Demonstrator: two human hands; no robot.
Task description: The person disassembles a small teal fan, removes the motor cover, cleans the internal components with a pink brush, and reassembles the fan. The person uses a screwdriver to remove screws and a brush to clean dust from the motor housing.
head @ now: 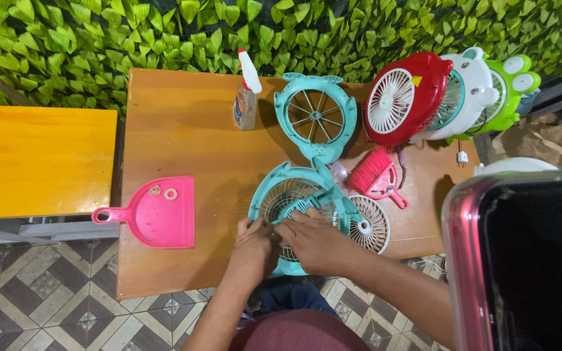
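Both my hands rest on a teal fan housing (pixel 280 188) lying open on the wooden table (pixel 183 130). My left hand (pixel 255 247) grips its near left rim. My right hand (pixel 313 237) presses on a teal grille piece (pixel 307 203) inside the housing. A white round fan grille (pixel 371 224) lies just right of my right hand. A separate teal fan front cover (pixel 315 116) with spokes lies farther back.
A pink dustpan (pixel 157 211) holding two small rings lies left. A spray bottle (pixel 246 97) stands at the back. A pink hand brush (pixel 375 177) and red, white and green small fans (pixel 447 94) sit right. A dark phone (pixel 528 260) fills the lower right.
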